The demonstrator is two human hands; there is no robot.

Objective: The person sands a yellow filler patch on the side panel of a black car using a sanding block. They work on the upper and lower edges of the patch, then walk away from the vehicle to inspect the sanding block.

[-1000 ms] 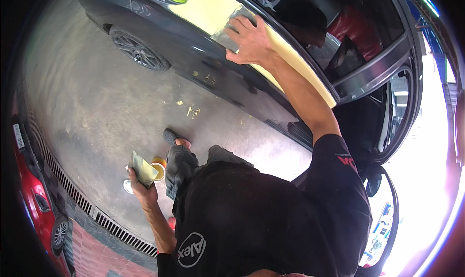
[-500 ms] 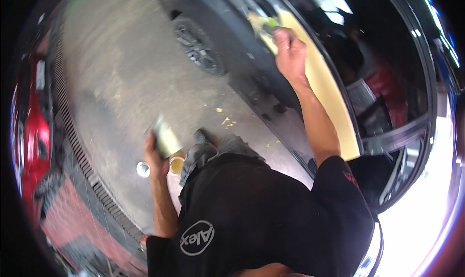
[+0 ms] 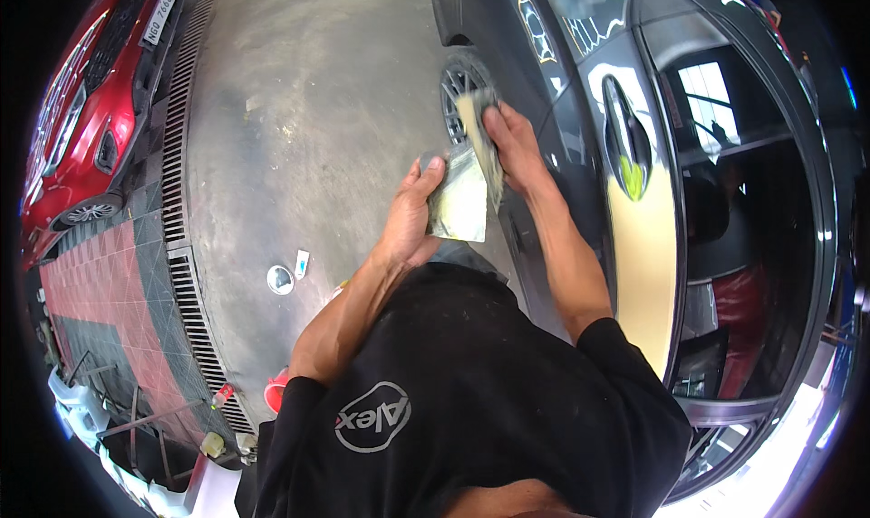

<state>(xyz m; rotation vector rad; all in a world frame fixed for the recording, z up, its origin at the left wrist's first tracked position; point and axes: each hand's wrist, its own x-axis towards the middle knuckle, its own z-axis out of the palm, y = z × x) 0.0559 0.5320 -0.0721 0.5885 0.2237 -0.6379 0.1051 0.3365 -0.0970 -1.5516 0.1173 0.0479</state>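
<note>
In front of my chest my left hand (image 3: 408, 212) grips a flat rectangular mixing plate (image 3: 462, 208) smeared with pale yellow putty. My right hand (image 3: 518, 146) pinches a wide putty spreader (image 3: 478, 135), its blade coated with the same putty. The blade is at the plate's right edge; whether they touch is hard to tell. To the right stands a dark grey car with a broad cream strip of filler (image 3: 645, 264) along its door, below the window. A door handle (image 3: 625, 128) sits at the strip's far end, with a bright green patch (image 3: 632, 179) at it.
On the concrete floor at my left lie a round white lid (image 3: 280, 280) and a small white-and-blue item (image 3: 302, 264). A red container (image 3: 277, 391) is partly behind my left arm. Beyond a drain grate (image 3: 177, 146) stands a red car (image 3: 104, 110); pale bumper-like parts (image 3: 82, 409) lie lower left.
My right hand has come away from the door's filler strip with the spreader, back toward my body. My left hand has raised the plate up and rightward to meet it. The view has shifted too.
</note>
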